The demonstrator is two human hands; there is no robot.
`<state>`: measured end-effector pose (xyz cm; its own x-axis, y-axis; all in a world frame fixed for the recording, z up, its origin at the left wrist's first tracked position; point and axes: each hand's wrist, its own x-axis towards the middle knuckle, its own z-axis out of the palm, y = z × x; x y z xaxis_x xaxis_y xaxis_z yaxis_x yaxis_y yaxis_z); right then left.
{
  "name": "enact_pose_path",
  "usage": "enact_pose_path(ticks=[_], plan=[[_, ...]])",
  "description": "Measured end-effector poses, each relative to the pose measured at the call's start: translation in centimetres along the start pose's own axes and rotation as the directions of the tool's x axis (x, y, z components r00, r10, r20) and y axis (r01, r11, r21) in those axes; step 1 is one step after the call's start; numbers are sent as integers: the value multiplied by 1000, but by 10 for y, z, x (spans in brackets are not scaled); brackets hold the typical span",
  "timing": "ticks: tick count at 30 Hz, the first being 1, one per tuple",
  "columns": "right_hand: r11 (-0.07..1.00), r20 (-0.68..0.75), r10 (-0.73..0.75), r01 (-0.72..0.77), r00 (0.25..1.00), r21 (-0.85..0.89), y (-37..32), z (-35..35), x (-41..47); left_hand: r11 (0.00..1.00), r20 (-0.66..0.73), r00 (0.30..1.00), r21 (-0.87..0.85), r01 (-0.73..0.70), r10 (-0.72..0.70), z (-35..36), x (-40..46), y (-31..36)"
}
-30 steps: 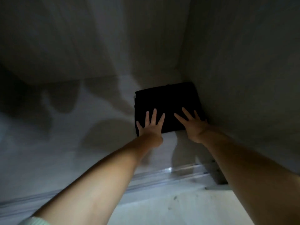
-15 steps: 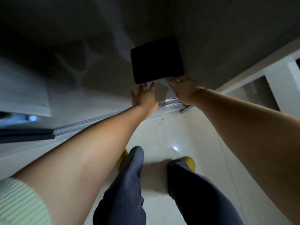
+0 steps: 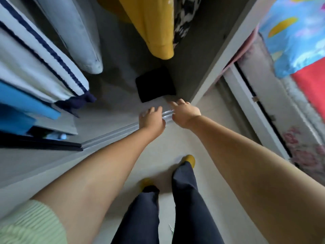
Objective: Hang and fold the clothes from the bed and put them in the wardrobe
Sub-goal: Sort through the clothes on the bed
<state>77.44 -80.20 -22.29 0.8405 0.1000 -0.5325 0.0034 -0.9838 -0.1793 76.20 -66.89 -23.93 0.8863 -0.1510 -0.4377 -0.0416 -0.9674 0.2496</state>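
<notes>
Two bare hands, left point(image 3: 152, 118) and right point(image 3: 185, 113), fingers loosely spread, hover near a square, flat-folded black cloth point(image 3: 155, 84).

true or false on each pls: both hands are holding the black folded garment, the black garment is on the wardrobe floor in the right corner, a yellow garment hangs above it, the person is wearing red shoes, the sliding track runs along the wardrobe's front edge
1. Both hands hold the black folded garment. False: the left hand and right hand are off it, over the sliding track, holding nothing.
2. The black folded garment lies on the wardrobe floor in the right corner. True.
3. A yellow garment hangs above it. True.
4. The person wears red shoes. False: the footwear showing under the dark trousers is yellow.
5. The sliding track runs along the wardrobe's front edge. True.
</notes>
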Motion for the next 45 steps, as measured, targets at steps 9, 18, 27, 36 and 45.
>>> enact_pose_path(ticks=[9, 18, 27, 36, 45], plan=[[965, -95, 231, -216, 968, 149, 16, -9, -144, 966, 27, 973, 116, -232, 231, -62, -76, 48], [697, -9, 677, -637, 736, 330, 169, 22, -310, 756, 158, 796, 252, -604, 584, -32, -144, 229], [433, 142, 838, -801, 526, 412, 322, 89, -499, 602, 303, 629, 186, -776, 716, 73, -250, 426], [256, 231, 875, -811, 425, 526, 429, 108, -558, 494, 357, 520, 167, -853, 776, 115, -269, 555], [177, 221, 908, -802, 357, 571, 560, 77, -532, 409, 398, 472, 237, -881, 787, 128, -186, 704]])
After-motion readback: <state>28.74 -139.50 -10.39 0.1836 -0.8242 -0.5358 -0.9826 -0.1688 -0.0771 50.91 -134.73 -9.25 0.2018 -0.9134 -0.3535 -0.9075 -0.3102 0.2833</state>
